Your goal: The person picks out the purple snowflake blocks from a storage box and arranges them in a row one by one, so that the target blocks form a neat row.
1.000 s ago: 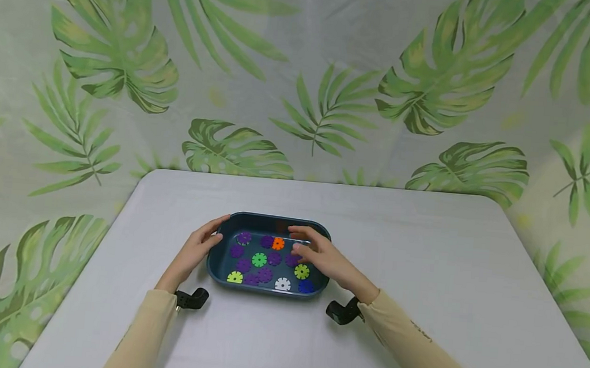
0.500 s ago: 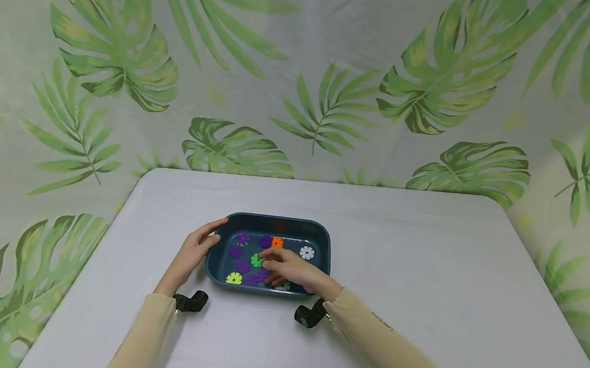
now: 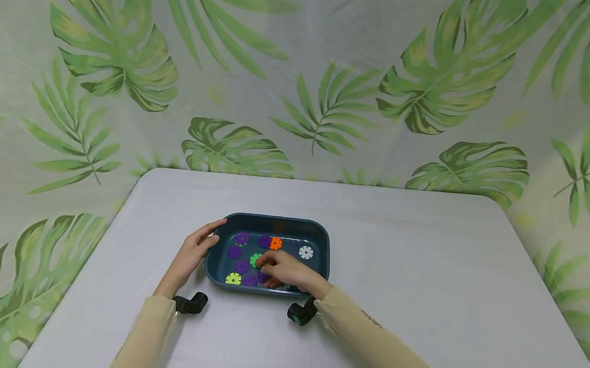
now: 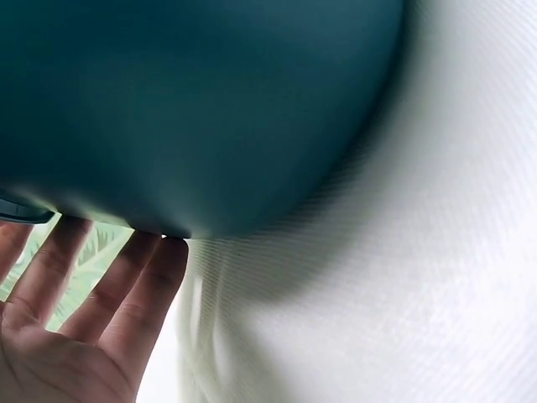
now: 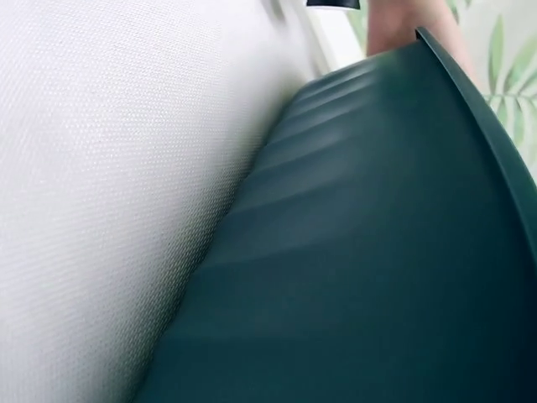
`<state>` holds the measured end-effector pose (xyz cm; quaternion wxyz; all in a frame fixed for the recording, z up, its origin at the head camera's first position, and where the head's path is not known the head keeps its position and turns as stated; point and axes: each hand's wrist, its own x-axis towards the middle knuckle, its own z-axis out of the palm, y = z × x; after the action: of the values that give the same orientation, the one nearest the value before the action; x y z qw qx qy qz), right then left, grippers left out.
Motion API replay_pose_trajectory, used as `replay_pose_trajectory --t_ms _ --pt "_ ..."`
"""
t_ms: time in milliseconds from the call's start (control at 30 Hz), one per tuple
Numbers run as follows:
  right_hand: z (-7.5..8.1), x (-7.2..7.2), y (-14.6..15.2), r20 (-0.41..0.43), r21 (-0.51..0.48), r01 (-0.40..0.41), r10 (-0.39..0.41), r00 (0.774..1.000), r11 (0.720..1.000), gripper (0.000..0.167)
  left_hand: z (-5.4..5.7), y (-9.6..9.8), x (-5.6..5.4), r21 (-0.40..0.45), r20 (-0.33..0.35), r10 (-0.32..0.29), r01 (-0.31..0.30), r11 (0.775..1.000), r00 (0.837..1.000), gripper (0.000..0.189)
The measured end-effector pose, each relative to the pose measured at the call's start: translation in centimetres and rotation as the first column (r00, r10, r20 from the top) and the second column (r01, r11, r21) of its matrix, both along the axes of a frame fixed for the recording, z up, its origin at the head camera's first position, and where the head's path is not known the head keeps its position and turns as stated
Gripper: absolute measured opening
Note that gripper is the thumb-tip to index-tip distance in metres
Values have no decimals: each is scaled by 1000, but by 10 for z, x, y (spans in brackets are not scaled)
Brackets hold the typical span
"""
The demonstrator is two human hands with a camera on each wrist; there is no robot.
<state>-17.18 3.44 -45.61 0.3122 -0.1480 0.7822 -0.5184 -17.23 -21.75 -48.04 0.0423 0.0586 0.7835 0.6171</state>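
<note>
Head | right hand [image 3: 288, 269] shifted leftward in tray [image 3: 252, 223] | white disc [image 3: 306, 252] now visible

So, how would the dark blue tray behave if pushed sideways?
The tray looks stiff: its smooth walls show no bend beside the left hand. Being low and broad, it would probably slide rather than tip. The discs inside might shift.

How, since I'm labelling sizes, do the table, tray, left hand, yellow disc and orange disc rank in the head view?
Table
Tray
Left hand
Yellow disc, orange disc: too alike to rank
</note>
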Motion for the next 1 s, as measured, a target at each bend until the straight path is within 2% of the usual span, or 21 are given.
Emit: replay_pose_trajectory --t_ms 233,500,600,767,1000 --pt "-4 -1 -2 -95 52 -1 6 995 999 9 -3 1 0 9 -12 -2 2 1000 1000 41" --pt "-1 0 5 -189 5 -17 18 982 1000 9 -5 0 1 0 -50 -13 13 1000 999 41" --pt "3 0 10 -194 -47 -17 7 981 999 12 -5 0 1 -19 -44 -22 21 1000 999 43" --pt "12 -1 25 -187 -138 30 -55 981 990 13 -4 -1 1 -3 -15 -54 54 999 998 50" --pt "27 -9 69 -158 -206 169 -203 966 964 17 -5 -3 1 13 -12 -77 77 997 997 53"
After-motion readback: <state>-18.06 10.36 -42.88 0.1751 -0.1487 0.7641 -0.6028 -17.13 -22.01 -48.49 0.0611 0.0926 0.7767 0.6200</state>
